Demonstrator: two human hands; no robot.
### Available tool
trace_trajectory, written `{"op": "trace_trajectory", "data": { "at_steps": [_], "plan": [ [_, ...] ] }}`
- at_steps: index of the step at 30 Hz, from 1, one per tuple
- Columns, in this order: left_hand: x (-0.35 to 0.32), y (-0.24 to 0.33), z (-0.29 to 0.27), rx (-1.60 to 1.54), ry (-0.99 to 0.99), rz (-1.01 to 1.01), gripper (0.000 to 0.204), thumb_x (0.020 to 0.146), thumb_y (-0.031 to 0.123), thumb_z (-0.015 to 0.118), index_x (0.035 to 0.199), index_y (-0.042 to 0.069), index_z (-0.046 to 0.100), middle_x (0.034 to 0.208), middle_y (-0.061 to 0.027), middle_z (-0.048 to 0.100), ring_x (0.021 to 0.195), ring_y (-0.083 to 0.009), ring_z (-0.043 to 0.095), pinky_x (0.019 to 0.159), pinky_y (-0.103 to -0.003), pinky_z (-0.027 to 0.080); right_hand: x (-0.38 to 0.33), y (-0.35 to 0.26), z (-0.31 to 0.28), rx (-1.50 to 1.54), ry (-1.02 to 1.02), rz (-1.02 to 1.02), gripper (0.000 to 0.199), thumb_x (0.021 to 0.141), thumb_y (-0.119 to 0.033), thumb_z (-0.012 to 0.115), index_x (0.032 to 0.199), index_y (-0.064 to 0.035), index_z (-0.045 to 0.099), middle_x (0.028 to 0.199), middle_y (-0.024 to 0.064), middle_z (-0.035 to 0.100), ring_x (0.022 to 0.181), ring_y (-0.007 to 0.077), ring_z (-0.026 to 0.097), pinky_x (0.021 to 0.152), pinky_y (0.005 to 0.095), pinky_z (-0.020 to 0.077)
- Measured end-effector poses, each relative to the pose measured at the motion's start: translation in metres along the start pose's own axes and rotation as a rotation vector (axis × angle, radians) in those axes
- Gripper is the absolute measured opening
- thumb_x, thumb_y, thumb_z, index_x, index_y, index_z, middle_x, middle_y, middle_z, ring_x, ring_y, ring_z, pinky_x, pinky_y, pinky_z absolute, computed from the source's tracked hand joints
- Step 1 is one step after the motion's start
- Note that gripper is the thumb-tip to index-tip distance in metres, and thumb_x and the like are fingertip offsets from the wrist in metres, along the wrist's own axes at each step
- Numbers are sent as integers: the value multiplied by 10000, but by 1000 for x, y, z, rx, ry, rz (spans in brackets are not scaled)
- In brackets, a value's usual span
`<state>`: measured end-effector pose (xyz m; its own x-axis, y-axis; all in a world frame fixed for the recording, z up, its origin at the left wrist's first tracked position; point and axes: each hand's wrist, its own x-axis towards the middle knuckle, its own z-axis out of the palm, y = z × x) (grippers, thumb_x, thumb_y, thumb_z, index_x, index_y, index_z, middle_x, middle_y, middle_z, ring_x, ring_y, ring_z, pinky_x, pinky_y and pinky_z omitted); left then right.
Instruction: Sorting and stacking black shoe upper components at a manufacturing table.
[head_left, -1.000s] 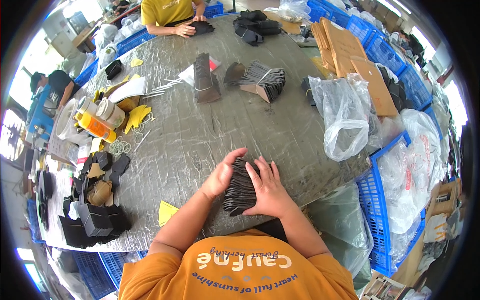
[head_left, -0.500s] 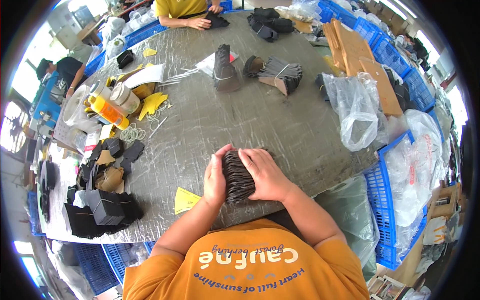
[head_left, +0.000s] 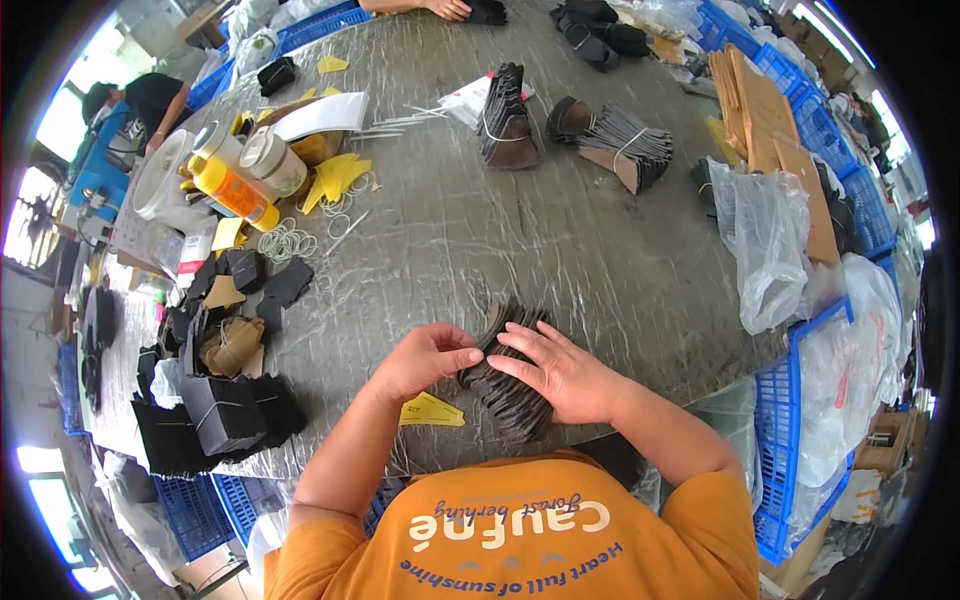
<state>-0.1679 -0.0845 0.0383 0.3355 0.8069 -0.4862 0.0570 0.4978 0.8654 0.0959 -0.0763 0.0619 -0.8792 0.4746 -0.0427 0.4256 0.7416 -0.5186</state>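
A fanned stack of thin dark grey-brown cut pieces (head_left: 510,395) lies on the grey table (head_left: 450,230) close to its near edge. My right hand (head_left: 560,372) rests flat across the stack, fingers spread. My left hand (head_left: 425,360) pinches the stack's left end between thumb and fingers. A small yellow paper tag (head_left: 432,410) lies just below my left hand. Part of the stack is hidden under my right palm.
Tied bundles of similar pieces (head_left: 505,118) (head_left: 620,145) lie further back. Black pieces pile up (head_left: 225,400) at the left with rubber bands (head_left: 285,242), an orange bottle (head_left: 232,188) and yellow tags (head_left: 340,178). A clear plastic bag (head_left: 765,240) and blue crates (head_left: 810,400) stand right. Another person's hand (head_left: 447,8) works at the far side.
The view has dropped closer to the table. My right hand has flattened over the stack, and the pieces have fanned out toward the near edge; my left hand now pinches the left end.
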Motion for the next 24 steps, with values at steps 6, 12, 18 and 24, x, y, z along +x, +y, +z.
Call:
{"op": "trace_trajectory", "data": {
  "at_steps": [6, 12, 18, 24],
  "plan": [
    [-3, 16, 0, 228, -54, -30, 514, 718, 235, 876, 1090, -31, 639, 957, -67, 668, 897, -159, 620, 794, -304, 512, -7, -3, 4, 28, 68, -27, 826, 688, 20, 663, 1449, -167, 402, 1521, 125, 299, 1420, 329, 309, 1165, 534, 252],
    [-5, 16, 6, 301, -41, -42, 576, 658, 215, 908, 1103, -14, 623, 985, -51, 639, 939, -150, 585, 820, -308, 492, -11, 0, 11, 83, 139, -46, 682, 790, 4, 595, 1429, -165, 429, 1492, 123, 351, 1395, 346, 350, 1150, 560, 254],
    [-6, 6, 1, 70, -50, 8, 548, 678, 199, 894, 1113, 2, 625, 998, -44, 635, 930, -146, 582, 811, -304, 493, -8, -1, 9, 115, 103, -24, 638, 820, 3, 575, 1417, -182, 448, 1461, 123, 368, 1393, 345, 352, 1149, 564, 256],
    [-3, 3, 0, 89, -74, 60, 570, 695, 152, 880, 1164, 8, 590, 1065, -35, 603, 965, -140, 563, 817, -293, 494, -6, -1, 6, 95, 75, -15, 636, 815, 4, 578, 1411, -182, 457, 1457, 122, 363, 1403, 338, 335, 1156, 556, 248]
  ]
}}
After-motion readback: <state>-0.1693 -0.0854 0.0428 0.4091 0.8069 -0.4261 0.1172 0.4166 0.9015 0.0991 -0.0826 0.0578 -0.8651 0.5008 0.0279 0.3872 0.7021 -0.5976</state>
